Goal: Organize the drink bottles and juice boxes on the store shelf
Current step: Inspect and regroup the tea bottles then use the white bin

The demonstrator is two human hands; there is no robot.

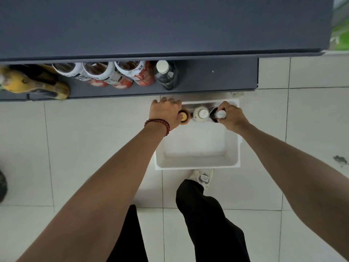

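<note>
Near end: my shoe [203, 177] is just behind the white bin [196, 166] on the tile floor [94, 148]. Three bottles stand upright in a row along the bin's far wall.

Left hand [166, 112] is curled over the orange-cap bottle [184, 117] at the left end, with part of the cap showing beside the hand. Right hand [231, 116] is wrapped round the neck of the dark bottle [220, 114] at the right end, its white cap poking out of the fist. The pale bottle [202, 114] stands between them, untouched and close to both.

Step as I read it: lift both out and shelve them. Pull straight up so neither clips the pale one or the bin wall. Then go forward low, because the upper shelf [170, 25] overhangs.

Past the bin, the bottom shelf [217, 80] has a row of red-label bottles [139, 74], then a shelved dark bottle [166, 74], with free space to its right. The one in my right hand looks like a match, so it goes there. Yellow object [28, 82] far left, can't tell what.
</note>
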